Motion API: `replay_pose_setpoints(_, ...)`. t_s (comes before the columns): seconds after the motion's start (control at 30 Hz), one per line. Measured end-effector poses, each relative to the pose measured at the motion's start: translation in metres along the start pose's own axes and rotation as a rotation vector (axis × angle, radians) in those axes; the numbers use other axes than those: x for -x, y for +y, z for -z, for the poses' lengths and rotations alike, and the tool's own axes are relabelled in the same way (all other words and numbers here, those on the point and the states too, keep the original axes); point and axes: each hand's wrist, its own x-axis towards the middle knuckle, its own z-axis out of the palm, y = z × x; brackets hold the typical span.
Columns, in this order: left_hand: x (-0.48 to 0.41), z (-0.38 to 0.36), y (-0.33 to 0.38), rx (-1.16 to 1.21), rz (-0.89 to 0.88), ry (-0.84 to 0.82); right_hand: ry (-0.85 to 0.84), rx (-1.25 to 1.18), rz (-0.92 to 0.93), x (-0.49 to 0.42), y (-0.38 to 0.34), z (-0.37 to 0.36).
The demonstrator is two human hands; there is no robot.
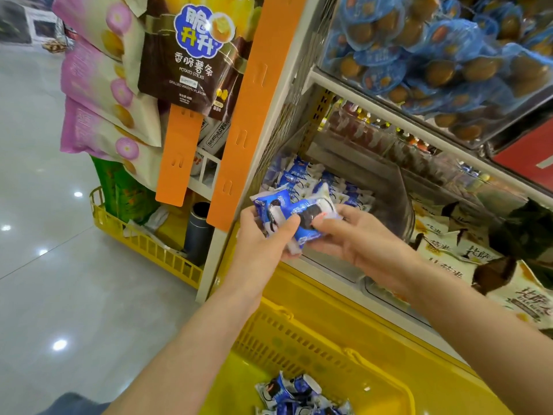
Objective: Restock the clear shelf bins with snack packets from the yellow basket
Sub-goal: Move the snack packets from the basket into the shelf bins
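Both hands hold a bunch of blue-and-white snack packets (pixel 294 215) just in front of a clear shelf bin (pixel 398 202). My left hand (pixel 263 238) grips them from the left and below. My right hand (pixel 350 235) holds them from the right, thumb on top. Inside the bin lie several of the same blue-and-white packets (pixel 314 181). Below my arms stands the yellow basket (pixel 302 342), with more such packets (pixel 296 395) in its bottom.
An orange hanging strip (pixel 257 94) with potato-stick bags (pixel 185 55) runs down the shelf's left end. A bin of blue-wrapped snacks (pixel 443 61) sits above. Cream and brown packets (pixel 466 262) fill the bin on the right. A second yellow basket (pixel 143 241) stands on the floor.
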Motion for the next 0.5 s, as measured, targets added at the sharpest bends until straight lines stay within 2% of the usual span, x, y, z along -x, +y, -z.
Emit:
replay_pose_setpoints(0.13,0.001,-0.003,0.003,-0.157,-0.078,-0.008,0.018,0.450,0.042,0.013,-0.004,0.006)
replay_pose_setpoints(0.2,0.003,-0.006,0.003,-0.202,-0.090,-0.040,0.055,0.564,0.038,0.015,-0.006,0.009)
replay_pose_setpoints(0.37,0.002,-0.006,-0.001,-0.206,-0.057,-0.028,0.090,0.565,0.089,0.019,-0.016,0.022)
replay_pose_setpoints(0.5,-0.004,-0.003,-0.005,-0.186,-0.014,0.027,0.403,0.506,0.187,-0.001,-0.023,0.052)
